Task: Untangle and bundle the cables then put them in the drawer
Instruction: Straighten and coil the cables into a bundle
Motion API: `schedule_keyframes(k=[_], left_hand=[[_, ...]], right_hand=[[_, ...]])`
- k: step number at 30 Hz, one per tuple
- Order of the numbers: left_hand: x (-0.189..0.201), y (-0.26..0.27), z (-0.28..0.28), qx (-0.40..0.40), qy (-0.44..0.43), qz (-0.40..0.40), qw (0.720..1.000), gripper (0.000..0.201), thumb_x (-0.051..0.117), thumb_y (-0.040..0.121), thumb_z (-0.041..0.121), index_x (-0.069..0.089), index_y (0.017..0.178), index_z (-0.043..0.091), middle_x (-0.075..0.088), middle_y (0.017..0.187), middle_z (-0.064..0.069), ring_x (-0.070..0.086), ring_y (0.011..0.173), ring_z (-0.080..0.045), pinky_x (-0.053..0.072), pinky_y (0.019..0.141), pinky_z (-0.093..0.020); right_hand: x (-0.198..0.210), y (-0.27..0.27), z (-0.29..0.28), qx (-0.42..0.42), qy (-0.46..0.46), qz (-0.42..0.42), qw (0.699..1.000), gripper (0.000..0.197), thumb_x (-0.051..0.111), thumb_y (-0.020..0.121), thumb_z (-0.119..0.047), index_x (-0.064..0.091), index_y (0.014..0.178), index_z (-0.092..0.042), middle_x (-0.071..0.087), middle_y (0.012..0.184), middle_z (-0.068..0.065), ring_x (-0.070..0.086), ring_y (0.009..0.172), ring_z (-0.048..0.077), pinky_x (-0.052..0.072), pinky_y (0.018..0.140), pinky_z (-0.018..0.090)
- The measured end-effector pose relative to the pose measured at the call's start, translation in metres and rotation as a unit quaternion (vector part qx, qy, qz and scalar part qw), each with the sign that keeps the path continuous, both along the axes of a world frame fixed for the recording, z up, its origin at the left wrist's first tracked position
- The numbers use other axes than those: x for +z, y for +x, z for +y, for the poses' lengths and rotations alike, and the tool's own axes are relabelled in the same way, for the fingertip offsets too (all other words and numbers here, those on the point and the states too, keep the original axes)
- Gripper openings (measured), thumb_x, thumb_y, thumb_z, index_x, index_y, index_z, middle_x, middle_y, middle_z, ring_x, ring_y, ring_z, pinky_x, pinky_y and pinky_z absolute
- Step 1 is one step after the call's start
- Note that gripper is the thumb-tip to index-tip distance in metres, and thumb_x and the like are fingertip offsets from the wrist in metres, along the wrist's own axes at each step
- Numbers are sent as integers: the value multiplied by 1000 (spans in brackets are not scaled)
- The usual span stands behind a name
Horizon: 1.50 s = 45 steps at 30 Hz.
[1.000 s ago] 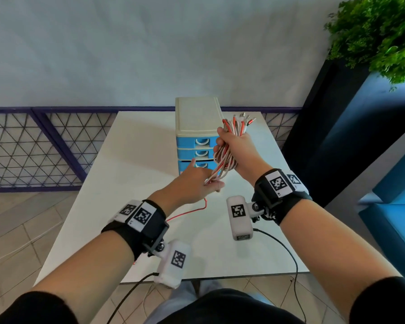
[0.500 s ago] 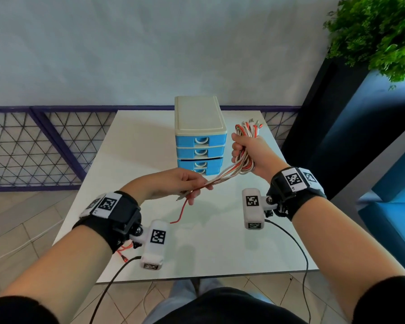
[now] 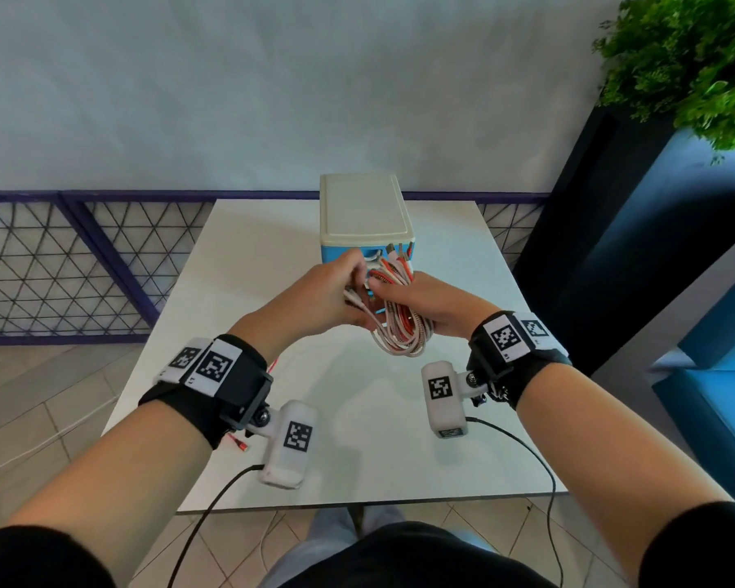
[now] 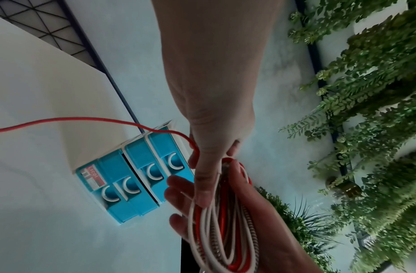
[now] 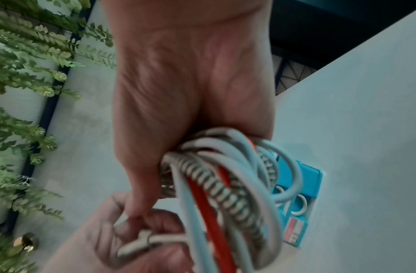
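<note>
My right hand (image 3: 425, 297) grips a looped bundle of white, red and braided cables (image 3: 399, 333) just in front of the blue drawer unit (image 3: 363, 214), loops hanging down and plugs pointing up. My left hand (image 3: 310, 299) meets it from the left and pinches white strands (image 4: 203, 214) and a plug (image 5: 137, 246) against the bundle (image 5: 228, 186). A loose red cable (image 4: 85, 119) trails from the left hand across the white table (image 3: 251, 256), ending in a red plug (image 3: 242, 447) near the left wrist. All three drawers (image 4: 132, 177) are closed.
The drawer unit has a cream top and stands at the table's far middle. A dark planter with green foliage (image 3: 688, 61) stands at the right, a blue seat (image 3: 718, 396) beside it. A purple lattice rail (image 3: 60, 265) runs behind the table.
My left hand, which had pulled a strand out to the left, has come back to the bundle. My right hand has shifted left and lower, in front of the drawers.
</note>
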State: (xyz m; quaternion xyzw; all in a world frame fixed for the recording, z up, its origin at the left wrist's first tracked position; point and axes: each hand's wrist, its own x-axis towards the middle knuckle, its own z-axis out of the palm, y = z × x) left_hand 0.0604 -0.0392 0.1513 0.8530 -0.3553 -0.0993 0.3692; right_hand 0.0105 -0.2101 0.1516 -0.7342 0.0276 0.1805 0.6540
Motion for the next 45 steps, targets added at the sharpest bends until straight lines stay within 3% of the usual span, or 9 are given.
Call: schedule_keyframes(k=[8,13,15,18,21,26,37,41,45], left_hand=[[-1,-7,-3,11,18,-35,999,74,81,70,22,24,117,31,59,102,3,61,68,-9,45,51,-12],[-1,0,0,46,20,47,998,123,88,58,21,1,140,49,50,102,0,64,80,-16,57,64,-31],[-3,8,7,66,9,174,982,112,87,62,25,11,143,40,59,97,-1,62,78,-15,53,63,-29],[-13,18,23,70,-12,305,950,39,61,89,32,57,116,3,56,71,-1,42,56,-12,37,54,-21],[-21,17,34,118,-120,437,884,35,35,102,31,59,89,9,43,55,6,34,47,-9,35,51,-20],[-22,2,23,105,-242,533,804,18,46,97,20,61,89,14,58,64,5,57,58,-7,55,68,-25],[-15,-19,-32,111,-173,487,849,15,71,82,26,68,77,12,69,61,2,63,50,-4,56,54,-16],[-12,-19,-28,105,-151,472,862,17,69,84,29,66,78,14,64,62,3,55,47,-4,50,47,-15],[-18,-23,-21,76,-119,483,864,26,56,92,39,54,74,20,41,55,7,28,42,-6,29,43,-17]], right_hand=[[-8,-10,9,29,27,10,999,13,64,91,-16,62,99,-7,71,78,7,69,78,23,57,77,38],[-11,-10,7,28,4,0,1000,8,65,90,-15,63,91,-7,68,74,7,66,67,18,57,71,33],[-16,-7,-1,-14,-11,-2,1000,10,66,89,-15,61,85,-7,64,69,7,63,61,18,56,66,31],[-27,-3,-19,-109,24,-3,994,12,65,89,-14,60,83,-5,60,69,8,59,58,19,55,66,34],[-34,-1,-33,-183,98,-8,978,11,63,91,-14,58,84,-7,57,70,6,58,58,17,56,67,34],[-42,2,-28,-207,90,-5,974,21,67,88,-28,59,84,-10,59,71,6,57,60,18,53,77,41],[-33,6,0,-92,204,-10,975,76,49,83,-66,52,135,-11,60,130,18,57,121,33,43,106,46],[-25,0,4,-88,190,-21,978,40,58,90,-38,61,118,-9,73,98,8,68,91,28,58,76,36],[-28,7,1,-260,88,-11,961,4,63,87,-6,59,85,-5,63,61,8,62,51,20,55,53,30]])
